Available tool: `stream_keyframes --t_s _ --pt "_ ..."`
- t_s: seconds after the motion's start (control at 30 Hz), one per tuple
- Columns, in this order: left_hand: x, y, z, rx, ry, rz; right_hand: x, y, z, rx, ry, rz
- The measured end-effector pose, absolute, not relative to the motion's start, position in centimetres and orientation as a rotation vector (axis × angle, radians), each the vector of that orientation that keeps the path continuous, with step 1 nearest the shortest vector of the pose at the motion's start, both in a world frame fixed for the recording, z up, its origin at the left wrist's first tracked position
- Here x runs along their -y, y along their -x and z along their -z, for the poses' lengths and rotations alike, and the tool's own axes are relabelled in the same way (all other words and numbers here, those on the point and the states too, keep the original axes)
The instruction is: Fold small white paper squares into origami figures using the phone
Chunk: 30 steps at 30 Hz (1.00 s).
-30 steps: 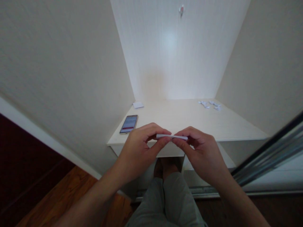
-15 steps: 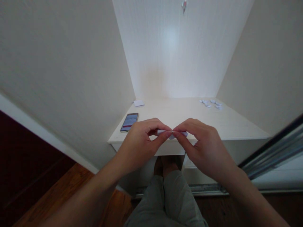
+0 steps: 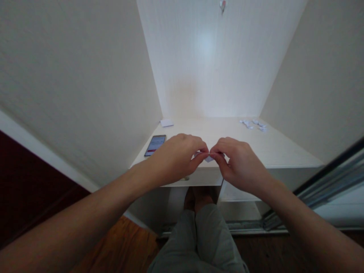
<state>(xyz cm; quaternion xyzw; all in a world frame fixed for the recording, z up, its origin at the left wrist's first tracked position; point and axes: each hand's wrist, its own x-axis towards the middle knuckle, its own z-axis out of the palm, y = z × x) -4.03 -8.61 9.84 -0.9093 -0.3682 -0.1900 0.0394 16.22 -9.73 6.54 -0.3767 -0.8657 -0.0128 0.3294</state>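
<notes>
A small folded piece of white paper (image 3: 209,159) is held in front of me, just above the front edge of the white shelf (image 3: 199,131). My left hand (image 3: 182,157) pinches its left part between thumb and fingers. On the other side my right hand (image 3: 237,159) pinches the paper too, and the thumbs nearly meet at its middle. Fingers cover most of the paper, so only a pointed lower bit and thin edges show.
Left of my hands lies a phone (image 3: 155,145) with its screen lit. Behind it sits a white paper stack or sheet (image 3: 167,123). Several small white folded pieces (image 3: 254,124) lie at the back right. A drawer front (image 3: 203,177) is below the shelf edge.
Both hands have risen slightly, and my left wrist and forearm have swung up and outward. More of the paper is now covered by the fingers, which stay pinched on it.
</notes>
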Motion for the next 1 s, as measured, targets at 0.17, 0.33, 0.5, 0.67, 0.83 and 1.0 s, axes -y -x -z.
stream_keyframes --t_s 0.17,0.33,0.5,0.67,0.83,1.0 --pt "7.6 2.6 -10.0 1.164 2.780 0.422 9.0 -16.6 -5.8 2.283 1.027 0.050" --pt "5.9 2.4 -9.1 1.157 2.872 0.479 8.0 -17.1 -4.4 2.203 1.081 0.002" --pt "5.3 2.9 -8.0 1.234 2.865 0.477 7.3 -17.3 -3.2 2.160 1.127 -0.099" --pt "5.3 2.7 -7.5 1.257 2.817 0.392 7.4 -17.0 -2.6 2.227 1.145 -0.093" --pt "5.2 2.6 -7.7 1.245 2.874 0.382 7.4 -16.9 -2.6 2.276 1.153 -0.041" --pt "5.3 2.8 -7.7 1.249 2.939 0.428 7.7 -16.2 -2.7 2.265 1.206 0.051"
